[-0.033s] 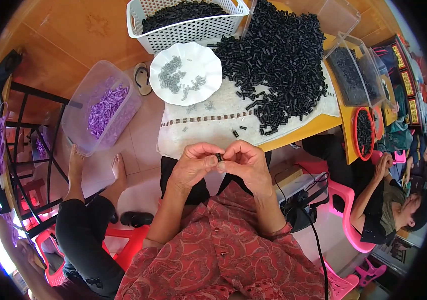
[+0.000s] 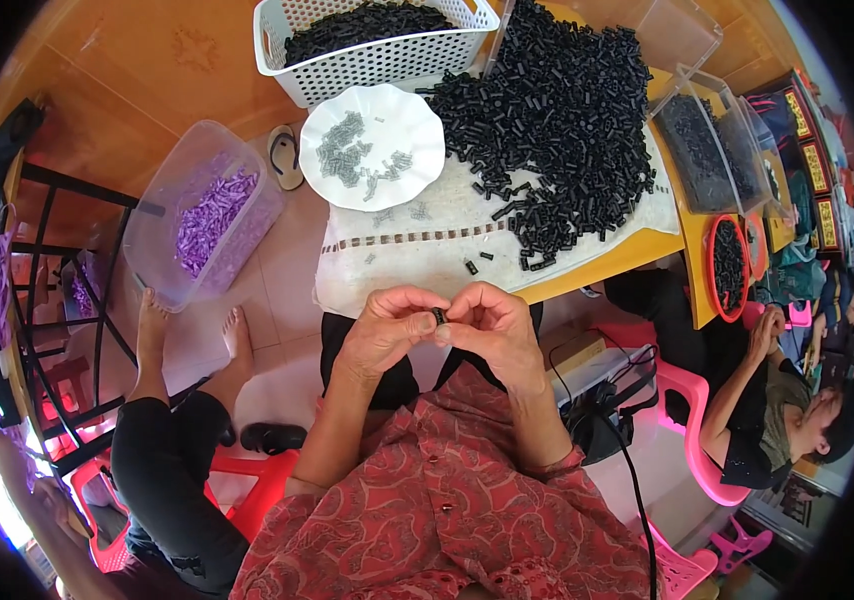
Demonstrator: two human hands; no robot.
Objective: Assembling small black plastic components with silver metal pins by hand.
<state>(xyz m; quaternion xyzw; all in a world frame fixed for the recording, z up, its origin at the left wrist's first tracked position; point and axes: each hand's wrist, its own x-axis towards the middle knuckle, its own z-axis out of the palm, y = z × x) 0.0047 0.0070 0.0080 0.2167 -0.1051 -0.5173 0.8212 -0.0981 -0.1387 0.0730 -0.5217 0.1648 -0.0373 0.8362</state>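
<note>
Left hand (image 2: 387,328): thumb and fingers pinching a small black piece (image 2: 438,315)
Right hand (image 2: 495,325): pinching the same piece from the other side
Black piece: between both hands; near the front edge of the white cloth (image 2: 347,280)
Cloth: bears a heap of black pieces (image 2: 567,120); beside it a scalloped white plate (image 2: 419,125) holding clear pieces (image 2: 344,158)
</note>
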